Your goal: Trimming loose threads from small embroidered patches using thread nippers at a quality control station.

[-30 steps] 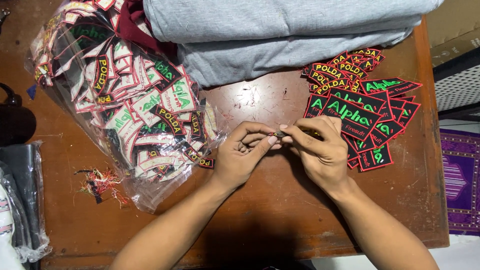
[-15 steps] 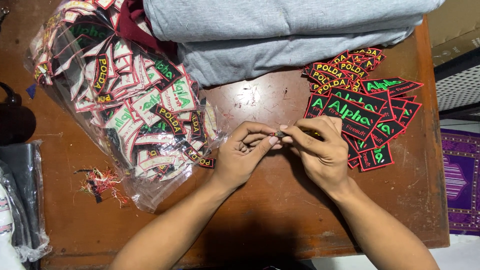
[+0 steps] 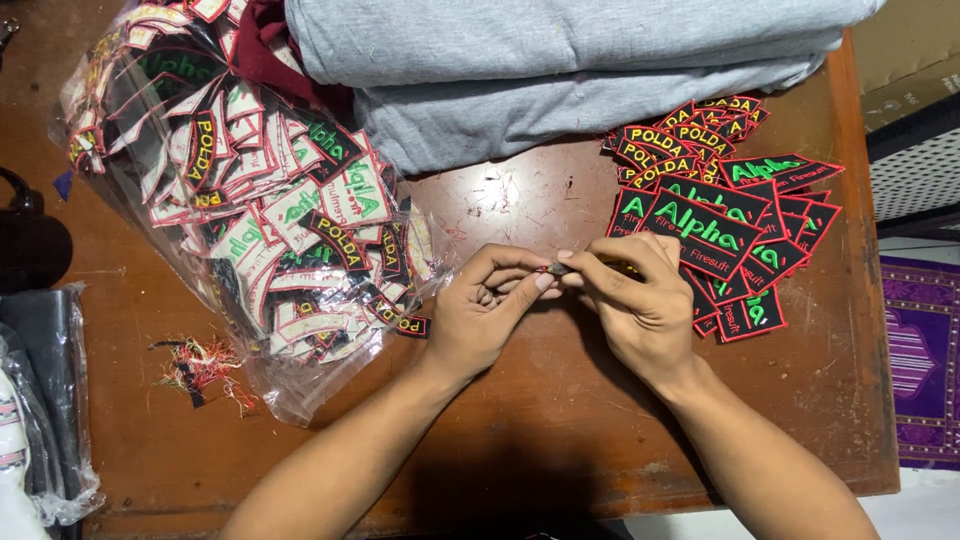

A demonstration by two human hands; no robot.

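Nothing much is moving: both hands are still meeting mid-desk, left hand point(image 3: 482, 318) and right hand point(image 3: 640, 300) fingers pinching one small patch point(image 3: 556, 268) together. It is looking light and bendy, best gripped by its edges.

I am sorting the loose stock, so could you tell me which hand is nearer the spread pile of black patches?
Right. The right hand lies over the lower left edge of the pile of black patches. The left hand is beside it, farther from the pile, nearer the clear bag of patches.
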